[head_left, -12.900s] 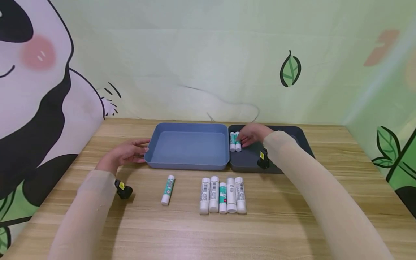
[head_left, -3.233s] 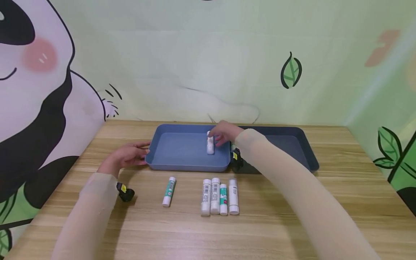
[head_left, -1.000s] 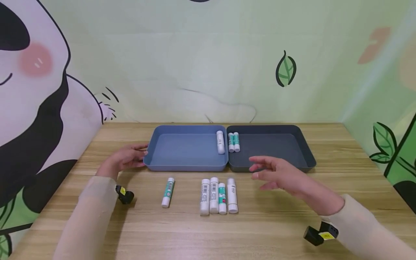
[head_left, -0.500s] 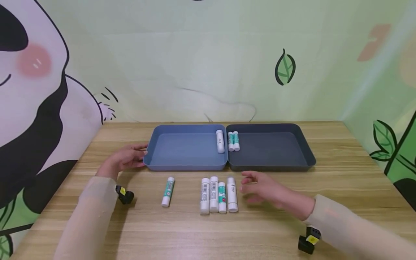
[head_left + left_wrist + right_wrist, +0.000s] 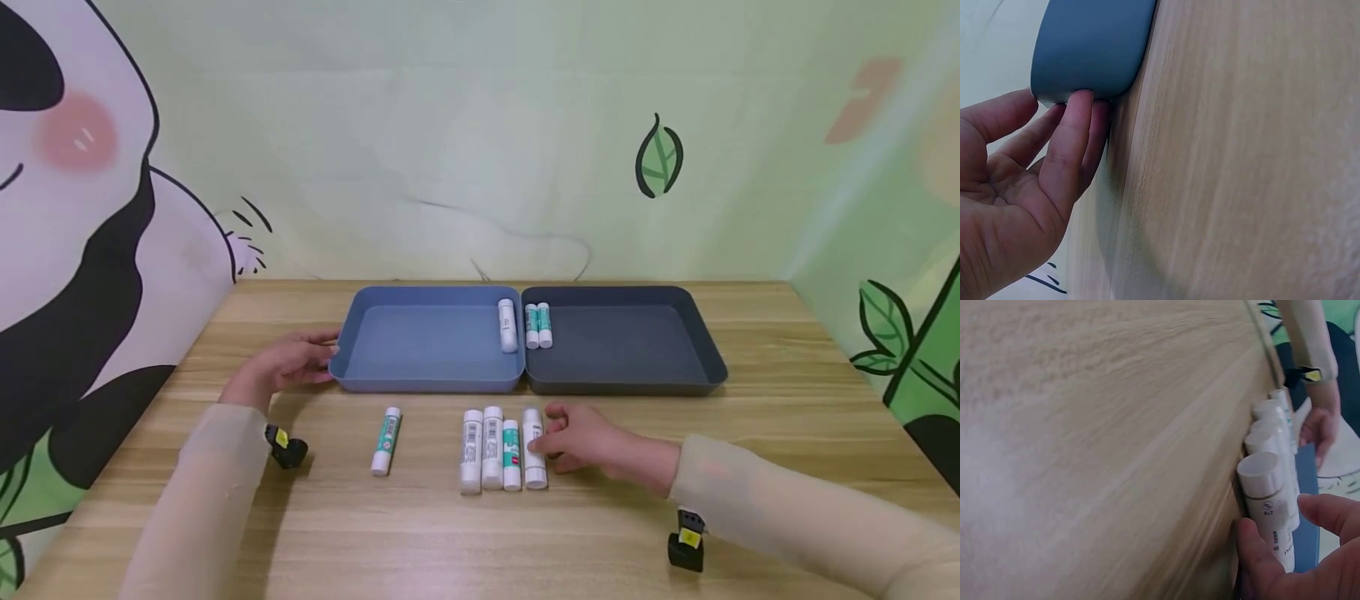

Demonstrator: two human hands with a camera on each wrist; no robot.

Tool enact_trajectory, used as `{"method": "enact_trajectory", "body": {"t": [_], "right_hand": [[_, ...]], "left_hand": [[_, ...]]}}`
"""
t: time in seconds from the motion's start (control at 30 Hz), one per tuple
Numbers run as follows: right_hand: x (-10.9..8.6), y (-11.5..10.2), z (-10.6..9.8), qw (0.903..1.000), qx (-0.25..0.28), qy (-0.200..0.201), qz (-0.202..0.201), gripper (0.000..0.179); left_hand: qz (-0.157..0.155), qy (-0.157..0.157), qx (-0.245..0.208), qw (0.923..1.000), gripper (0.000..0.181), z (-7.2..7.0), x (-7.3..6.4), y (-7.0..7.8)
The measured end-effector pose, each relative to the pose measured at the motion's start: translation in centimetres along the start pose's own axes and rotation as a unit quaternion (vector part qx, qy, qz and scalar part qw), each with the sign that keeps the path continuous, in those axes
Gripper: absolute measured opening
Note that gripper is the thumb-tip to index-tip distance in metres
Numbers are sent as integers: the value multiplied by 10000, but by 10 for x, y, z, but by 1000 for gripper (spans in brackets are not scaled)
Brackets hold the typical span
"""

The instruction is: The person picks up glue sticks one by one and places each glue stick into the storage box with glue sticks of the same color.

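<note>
My right hand (image 5: 581, 437) has its fingers on either side of a large white glue stick (image 5: 1266, 506), the rightmost in a row lying on the table. Left of it lie a small green-and-white glue stick (image 5: 512, 454) and two large white glue sticks, one of them the leftmost stick (image 5: 471, 451). My left hand (image 5: 292, 362) rests its extended fingertips against the left end of the blue tray (image 5: 1094, 50). Inside that tray, one white glue stick (image 5: 507, 326) lies by the right wall. Two small green-and-white glue sticks, including the right one (image 5: 544, 326), lie side by side in the dark grey tray (image 5: 630, 387).
The two trays stand edge to edge near the back of the wooden table (image 5: 315, 525). Apart from the row, a small green-and-white glue stick (image 5: 386, 442) lies in front of the blue tray. A printed backdrop (image 5: 420, 150) rises behind.
Earlier, my right hand set a white glue stick from the row into the blue tray. It has since come back left and down to the row's rightmost stick. My left hand stays put.
</note>
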State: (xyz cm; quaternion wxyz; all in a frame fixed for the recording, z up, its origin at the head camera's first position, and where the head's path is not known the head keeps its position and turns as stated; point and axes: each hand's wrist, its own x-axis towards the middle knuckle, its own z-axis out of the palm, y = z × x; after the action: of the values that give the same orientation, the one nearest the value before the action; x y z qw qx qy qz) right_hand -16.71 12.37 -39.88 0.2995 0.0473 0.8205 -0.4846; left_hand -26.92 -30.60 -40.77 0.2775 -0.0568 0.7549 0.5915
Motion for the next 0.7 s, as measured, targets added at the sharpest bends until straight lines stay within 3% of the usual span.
{"method": "enact_trajectory", "body": {"t": [0.23,0.43,0.7], "right_hand": [[5,0,11,9971,-567,403,-316,77],[13,7,12,9969,-477,432,-456,69],[6,-2,12,9961,-709,305,-428,65]], "left_hand": [[-62,36,78,9999,63,1,-1,0],[3,11,75,10000,63,1,0,0],[-37,53,107,9999,63,1,0,0]]}}
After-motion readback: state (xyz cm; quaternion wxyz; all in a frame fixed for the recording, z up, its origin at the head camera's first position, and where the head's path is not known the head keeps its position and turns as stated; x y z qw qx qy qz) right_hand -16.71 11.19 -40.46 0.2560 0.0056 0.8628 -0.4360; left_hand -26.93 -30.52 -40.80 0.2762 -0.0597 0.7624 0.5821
